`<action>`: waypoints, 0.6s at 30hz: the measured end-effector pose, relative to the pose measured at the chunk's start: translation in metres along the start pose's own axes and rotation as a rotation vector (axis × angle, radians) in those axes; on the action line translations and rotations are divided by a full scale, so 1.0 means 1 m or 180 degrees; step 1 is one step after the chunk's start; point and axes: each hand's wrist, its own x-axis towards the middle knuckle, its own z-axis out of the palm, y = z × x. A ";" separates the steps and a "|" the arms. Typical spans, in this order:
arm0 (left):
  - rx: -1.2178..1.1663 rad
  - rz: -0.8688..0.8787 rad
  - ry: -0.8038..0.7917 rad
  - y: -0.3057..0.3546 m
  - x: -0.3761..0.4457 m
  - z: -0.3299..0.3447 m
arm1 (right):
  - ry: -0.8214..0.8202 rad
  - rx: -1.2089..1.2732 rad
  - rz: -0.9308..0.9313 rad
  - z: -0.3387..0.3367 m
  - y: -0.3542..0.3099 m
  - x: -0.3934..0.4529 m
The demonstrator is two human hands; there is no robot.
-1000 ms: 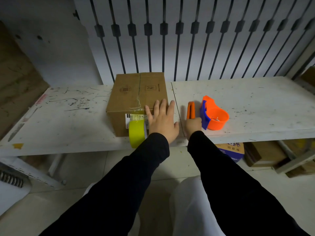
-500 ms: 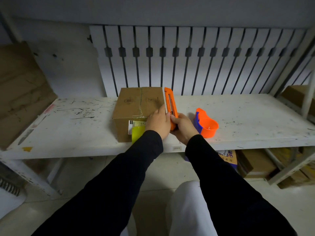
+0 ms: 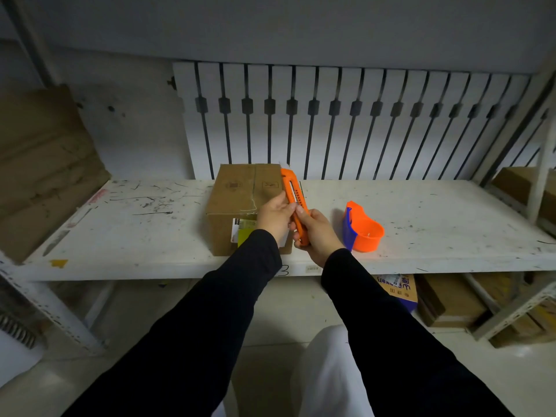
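Note:
A taped brown cardboard box [image 3: 240, 197] stands on the white shelf board [image 3: 421, 212]. Just right of the box, my right hand [image 3: 319, 233] grips the lower end of an orange utility knife [image 3: 293, 194], held upright with its tip near the box's far right corner. My left hand [image 3: 275, 216] pinches the knife's middle, at the slider, and hides the box's near right corner. A yellow tape roll [image 3: 245, 237] shows partly against the box's front, behind my left sleeve.
An orange and blue tape dispenser [image 3: 362, 228] sits on the shelf right of my hands. A flat cardboard sheet [image 3: 45, 164] leans at the far left. More boxes [image 3: 448, 302] lie under the shelf at right. A slatted white panel [image 3: 346, 124] backs the shelf.
My right hand lifted the knife off the shelf and raised it upright. My left hand left the box top and came to pinch the knife. The view has pulled back.

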 end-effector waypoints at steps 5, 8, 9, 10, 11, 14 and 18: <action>-0.0125 -0.0086 -0.0039 0.002 -0.004 -0.001 | 0.0117 -0.0197 -0.0027 -0.002 -0.001 -0.003; -0.0097 -0.0137 -0.0045 0.003 -0.007 -0.001 | 0.0182 -0.0223 0.0013 -0.002 -0.002 -0.004; -0.0100 -0.0158 -0.0025 0.003 -0.007 -0.001 | 0.0204 -0.0224 0.0027 -0.002 -0.002 -0.004; -0.0097 -0.0179 -0.0006 0.003 -0.008 0.000 | 0.0227 -0.0236 0.0043 -0.002 -0.002 -0.004; -0.0089 -0.0194 0.0018 0.002 -0.008 0.000 | 0.0250 -0.0262 0.0057 -0.001 -0.001 -0.004; -0.0105 -0.0219 0.0081 -0.001 -0.009 0.000 | 0.0340 -0.0354 0.0066 0.001 0.001 -0.003; -0.0147 -0.0209 0.0140 -0.004 -0.008 0.000 | 0.0427 -0.0323 0.0010 0.008 0.008 -0.002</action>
